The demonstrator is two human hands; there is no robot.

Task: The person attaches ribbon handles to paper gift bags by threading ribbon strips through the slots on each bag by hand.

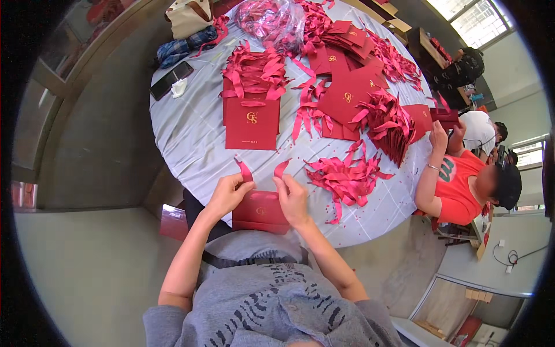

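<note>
A red paper gift bag (261, 211) with a gold emblem lies at the table's near edge, against my lap. My left hand (230, 194) pinches one end of a pink-red ribbon (244, 169) at the bag's upper left. At its upper right my right hand (292, 196) pinches the ribbon's other end (281, 168). Both ends stick up above my fingers. Beyond my hands lies a stack of matching red bags (252, 124) with ribbon handles heaped on top. A loose pile of cut ribbons (348, 178) lies to the right of my right hand.
The round table has a pale cloth (191, 136). More red bags (347, 95) and a clear plastic bag of ribbons (270, 23) cover its far side. A phone (171, 80), folded umbrella (186, 47) and cream bag (189, 17) sit far left. A person in red (459, 185) handles a bag at right.
</note>
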